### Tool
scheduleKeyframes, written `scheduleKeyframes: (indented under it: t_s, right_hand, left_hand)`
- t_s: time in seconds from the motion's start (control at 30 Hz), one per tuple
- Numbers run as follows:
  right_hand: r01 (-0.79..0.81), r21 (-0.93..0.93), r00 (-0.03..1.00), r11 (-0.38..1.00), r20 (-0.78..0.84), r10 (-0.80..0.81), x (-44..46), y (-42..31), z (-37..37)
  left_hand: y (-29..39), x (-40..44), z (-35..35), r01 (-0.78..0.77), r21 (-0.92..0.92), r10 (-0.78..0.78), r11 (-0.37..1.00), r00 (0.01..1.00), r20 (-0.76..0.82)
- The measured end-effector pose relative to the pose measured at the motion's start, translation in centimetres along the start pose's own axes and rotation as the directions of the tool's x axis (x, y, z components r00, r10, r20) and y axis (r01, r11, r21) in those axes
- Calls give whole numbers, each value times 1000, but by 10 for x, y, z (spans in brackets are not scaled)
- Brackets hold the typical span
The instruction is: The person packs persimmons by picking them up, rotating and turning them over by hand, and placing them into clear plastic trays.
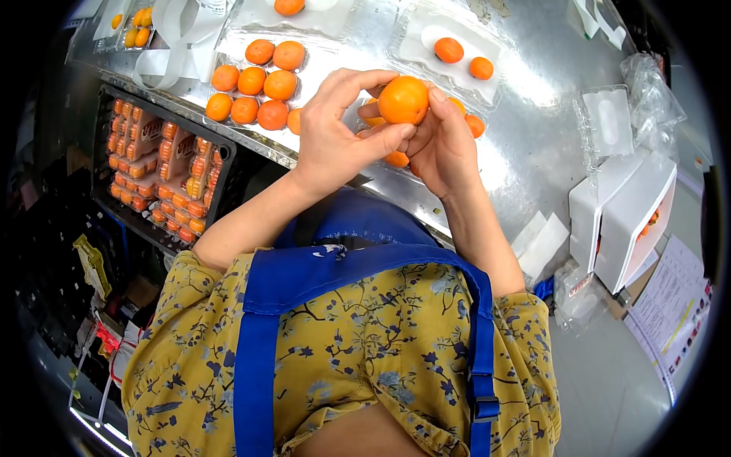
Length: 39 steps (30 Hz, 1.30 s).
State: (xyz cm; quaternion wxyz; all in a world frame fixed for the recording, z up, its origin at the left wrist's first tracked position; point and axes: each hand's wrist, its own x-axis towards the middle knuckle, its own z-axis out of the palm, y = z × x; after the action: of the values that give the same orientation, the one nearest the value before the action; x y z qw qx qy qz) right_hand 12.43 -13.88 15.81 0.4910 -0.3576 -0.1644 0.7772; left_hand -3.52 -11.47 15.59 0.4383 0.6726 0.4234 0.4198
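Observation:
An orange mandarin [403, 100] is held up over the metal table between my two hands. My left hand [335, 126] grips its left side, with the thumb below and the index finger along the top. The fingers of my right hand [445, 148] close on its right side. Beneath and behind my hands lie several more mandarins [475, 126], partly hidden. To the left, a clear plastic tray holds rows of mandarins [252, 81]. Beyond my right hand, a clear tray with a white pad [420, 34] carries two mandarins.
A black crate [171, 116] of packed fruit stands below the table's left edge. White strips [175, 65] lie at the far left of the metal table [525, 145]. To the right are a white box [609, 217], crumpled clear plastic [651, 99] and printed sheets [674, 312].

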Motion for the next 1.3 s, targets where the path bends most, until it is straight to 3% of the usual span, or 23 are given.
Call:
scheduleKeyframes:
  t_s: [0.07, 0.17, 0.27, 0.37, 0.47, 0.6, 0.7, 0.9, 1.2, 1.3]
  right_hand:
    - [16, -13, 1000, 1000, -21, -17, -1, 0, 0]
    - [143, -335, 976, 931, -107, -188, -1, -3, 1]
    - [350, -592, 914, 726, 47, -402, 1, 5, 2]
    - [157, -236, 986, 959, -18, -166, -1, -4, -4]
    - [105, 20, 995, 994, -5, -105, -1, -7, -13]
    - [31, 132, 999, 991, 29, -35, -1, -8, -12]
    - [94, 84, 995, 992, 38, -97, -3, -6, -9]
    - [255, -239, 966, 937, 102, -237, -5, -5, -5]
    - [337, -378, 941, 862, 114, -318, -6, -9, 6]
    - [502, -536, 858, 678, 212, -467, -1, -12, -2]
  left_hand:
    - [0, 1, 2, -37, 2, 37, 999, 998, -52]
    - [-1, 2, 0, -102, 108, 107, 989, 993, -49]
    - [-6, 2, 2, -273, 240, 295, 932, 953, -63]
    - [1, 4, 1, -278, 157, 292, 948, 954, -74]
    - [-1, 4, 0, -219, 91, 226, 971, 971, -78]
    - [-4, 2, -2, -177, 68, 180, 982, 983, -37]
    - [-3, 1, 0, -169, 54, 170, 984, 985, -27]
    - [-5, 1, 2, -197, 60, 199, 979, 980, -31]
    - [-7, -2, 0, -195, 6, 195, 981, 980, -27]
    - [-6, -8, 6, 30, -415, -60, 909, 996, -61]
